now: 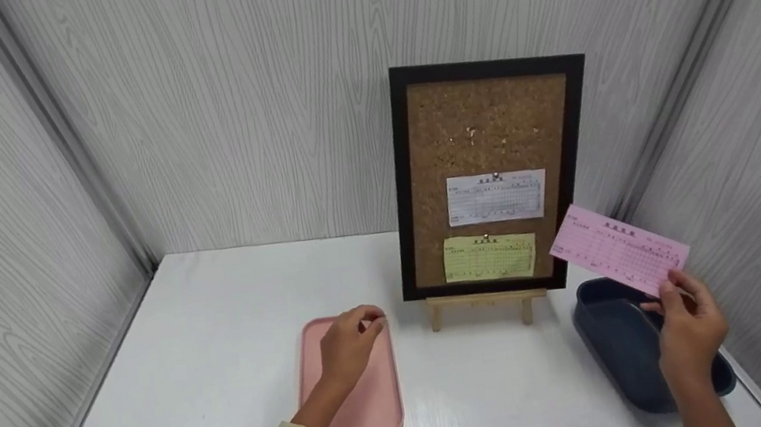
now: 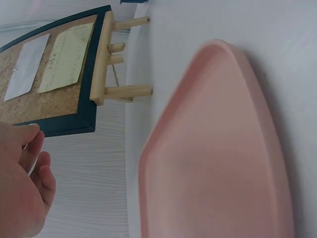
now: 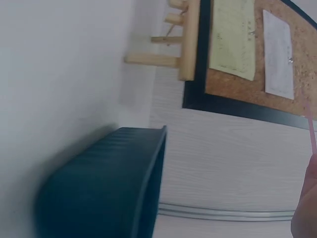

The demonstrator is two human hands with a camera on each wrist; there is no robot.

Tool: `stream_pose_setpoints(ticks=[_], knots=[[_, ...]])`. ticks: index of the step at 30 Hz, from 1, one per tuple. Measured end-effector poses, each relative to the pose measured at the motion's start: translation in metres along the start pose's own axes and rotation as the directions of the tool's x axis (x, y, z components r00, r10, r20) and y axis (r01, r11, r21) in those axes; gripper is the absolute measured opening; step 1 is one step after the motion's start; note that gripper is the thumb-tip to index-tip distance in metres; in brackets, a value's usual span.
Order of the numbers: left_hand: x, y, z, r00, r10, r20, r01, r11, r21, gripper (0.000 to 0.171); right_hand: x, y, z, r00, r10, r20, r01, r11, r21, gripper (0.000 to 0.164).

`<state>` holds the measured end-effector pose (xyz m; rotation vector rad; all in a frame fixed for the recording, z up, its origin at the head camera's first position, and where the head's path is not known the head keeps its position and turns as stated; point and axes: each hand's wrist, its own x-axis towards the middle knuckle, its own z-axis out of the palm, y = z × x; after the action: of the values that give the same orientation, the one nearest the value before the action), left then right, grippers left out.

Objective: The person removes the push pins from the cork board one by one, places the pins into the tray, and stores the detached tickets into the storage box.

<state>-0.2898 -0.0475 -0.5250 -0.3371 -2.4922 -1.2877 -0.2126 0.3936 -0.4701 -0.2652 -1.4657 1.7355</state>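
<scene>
My right hand [image 1: 691,330] pinches a pink printed slip [image 1: 620,247] by its lower right corner. The slip slants in front of the cork board's [image 1: 485,109] lower right edge, above a dark blue bin [image 1: 614,367]. Over a pink tray [image 1: 357,418], my left hand [image 1: 350,344] is raised with thumb and index fingertips together on a tiny pale object [image 1: 384,319], too small to make out. On the board, a white slip [image 1: 497,197] hangs above a yellow-green slip [image 1: 489,258], each with a pin at its top edge.
The black-framed board stands on a small wooden easel [image 1: 485,298] on the white table [image 1: 222,355]. Grey wood-grain panels [image 1: 211,118] rise behind and on both sides. The bin stands close to the right panel.
</scene>
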Motion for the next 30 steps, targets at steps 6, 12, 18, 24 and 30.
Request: stream_pose_setpoints(ticks=[6, 12, 18, 24, 30], knots=[[-0.009, -0.018, -0.001, 0.999, -0.051, 0.018, 0.051, 0.999, 0.02, 0.009, -0.005, 0.016, -0.015, 0.997, 0.075, -0.032, -0.078, 0.989, -0.127, 0.035], [-0.018, -0.032, -0.001, 0.997, -0.072, 0.023, 0.072, 0.997, 0.011, 0.005, -0.01, 0.026, -0.023, 0.99, 0.126, -0.064, -0.138, 0.961, -0.24, 0.036], [-0.023, -0.041, -0.002, 0.995, -0.082, 0.049, 0.082, 0.997, 0.016, 0.007, -0.012, 0.033, -0.035, 0.978, 0.176, -0.112, -0.203, 0.923, -0.326, 0.038], [-0.027, -0.05, -0.004, 0.992, -0.109, 0.061, 0.107, 0.994, 0.029, 0.007, -0.009, 0.04, -0.047, 0.951, 0.236, -0.199, -0.297, 0.875, -0.381, 0.04], [-0.031, -0.057, -0.006, 0.991, -0.127, 0.051, 0.124, 0.991, 0.048, 0.006, -0.004, 0.046, -0.056, 0.922, 0.282, -0.265, -0.365, 0.859, -0.358, 0.039]])
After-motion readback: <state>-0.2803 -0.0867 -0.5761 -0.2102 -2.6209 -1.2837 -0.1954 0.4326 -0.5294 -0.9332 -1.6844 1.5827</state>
